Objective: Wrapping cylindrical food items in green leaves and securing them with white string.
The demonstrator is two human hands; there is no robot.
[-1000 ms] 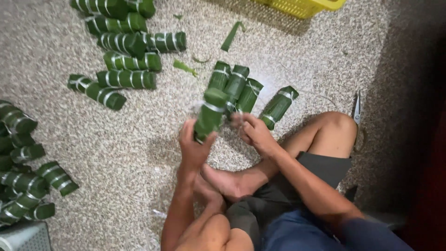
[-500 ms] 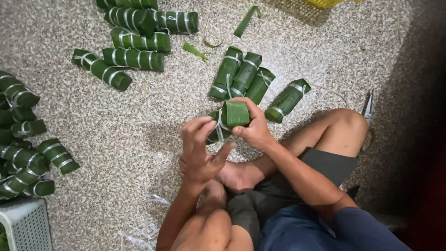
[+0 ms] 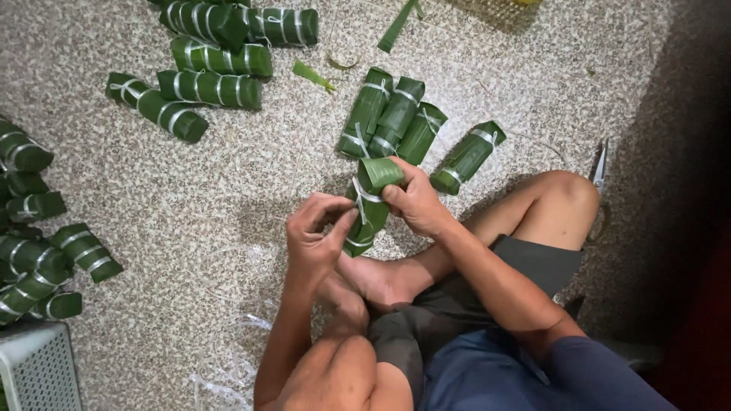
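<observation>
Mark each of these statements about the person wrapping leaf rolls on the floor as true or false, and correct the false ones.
1. The right hand grips the upper end of a green leaf-wrapped roll. True.
2. The left hand rests flat on the floor, away from the roll. False: its fingers are at the roll's pale tie strip.
3. A group of wrapped rolls lies on the floor just beyond the hands. True.
4. A pair of scissors lies between the two hands. False: it lies on the floor beyond the person's right knee.
5. The speckled floor carries more tied rolls at the upper left. True.
</observation>
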